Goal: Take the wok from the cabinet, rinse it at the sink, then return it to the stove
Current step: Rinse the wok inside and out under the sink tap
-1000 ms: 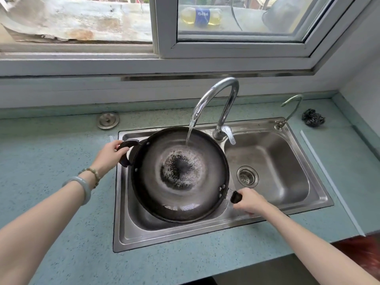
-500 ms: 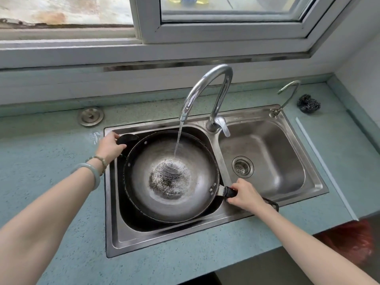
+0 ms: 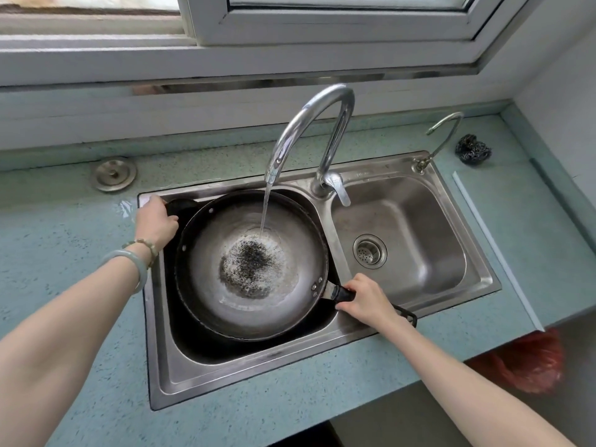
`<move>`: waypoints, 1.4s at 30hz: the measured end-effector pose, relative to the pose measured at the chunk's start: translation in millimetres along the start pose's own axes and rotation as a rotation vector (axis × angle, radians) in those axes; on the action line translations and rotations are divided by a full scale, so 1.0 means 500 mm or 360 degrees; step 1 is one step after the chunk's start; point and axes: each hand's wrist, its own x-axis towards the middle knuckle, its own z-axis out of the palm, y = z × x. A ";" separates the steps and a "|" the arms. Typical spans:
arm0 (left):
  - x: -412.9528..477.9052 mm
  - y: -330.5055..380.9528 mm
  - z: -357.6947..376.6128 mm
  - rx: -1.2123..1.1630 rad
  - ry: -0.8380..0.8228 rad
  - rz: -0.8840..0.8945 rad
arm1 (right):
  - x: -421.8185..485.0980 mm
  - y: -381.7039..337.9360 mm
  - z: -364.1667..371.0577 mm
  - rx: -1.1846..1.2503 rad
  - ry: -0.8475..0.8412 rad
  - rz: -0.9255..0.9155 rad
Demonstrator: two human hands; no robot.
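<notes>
A dark round wok (image 3: 225, 295) with a worn, speckled centre sits low in the left basin of the steel double sink (image 3: 480, 285). My left hand (image 3: 156, 221) grips its small black helper handle at the basin's far-left corner. My right hand (image 3: 366, 300) holds the long black handle, which juts over the sink's front rim. Water runs from the tall curved faucet (image 3: 309, 130) into the wok just above its centre, and a shallow pool has gathered there.
The right basin holds only a drain strainer (image 3: 370, 251). A small second tap (image 3: 443, 137) and a black scouring pad (image 3: 472, 148) sit at the back right. A round metal cap (image 3: 113, 174) lies on the teal counter, back left. A red bag (image 3: 522, 362) hangs below the counter's right edge.
The wok has been lowered deeper into the left basin and levelled. My right hand slid a little along the long handle. The view has tilted down, and water keeps running.
</notes>
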 end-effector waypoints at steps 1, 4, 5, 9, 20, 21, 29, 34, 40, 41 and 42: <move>0.002 -0.004 -0.003 -0.0010 0.0000 -0.0009 | 0.001 -0.005 0.005 0.0024 -0.0012 -0.0005; 0.001 -0.010 -0.014 -0.0021 0.0003 0.0014 | 0.003 -0.012 0.013 0.0061 -0.0028 -0.0021; -0.003 -0.009 -0.018 -0.0024 -0.0011 0.0020 | 0.004 -0.011 0.014 0.0058 -0.0030 -0.0024; -0.017 -0.012 -0.023 -0.0007 -0.0040 0.0111 | 0.008 -0.016 0.007 -0.0128 -0.0056 -0.0075; -0.062 -0.038 -0.011 -0.0059 -0.0092 0.0145 | 0.117 -0.116 -0.190 0.1242 0.0434 0.0330; -0.066 -0.036 -0.011 -0.0054 -0.0092 0.0139 | 0.133 -0.123 -0.198 0.1211 0.0539 0.0328; -0.070 -0.033 -0.013 -0.0046 -0.0115 0.0141 | 0.211 -0.159 -0.183 0.1324 0.0598 0.0607; -0.074 -0.034 -0.014 -0.0070 -0.0130 0.0127 | 0.221 -0.139 -0.176 0.1677 0.0590 0.0737; -0.074 -0.034 -0.012 -0.0065 -0.0105 0.0132 | 0.227 -0.125 -0.157 0.1792 0.0581 0.0765; -0.074 -0.035 -0.012 -0.0068 -0.0108 0.0135 | 0.226 -0.123 -0.152 0.1800 0.0572 0.0772; -0.074 -0.035 -0.012 -0.0071 -0.0109 0.0136 | 0.226 -0.123 -0.149 0.1793 0.0574 0.0773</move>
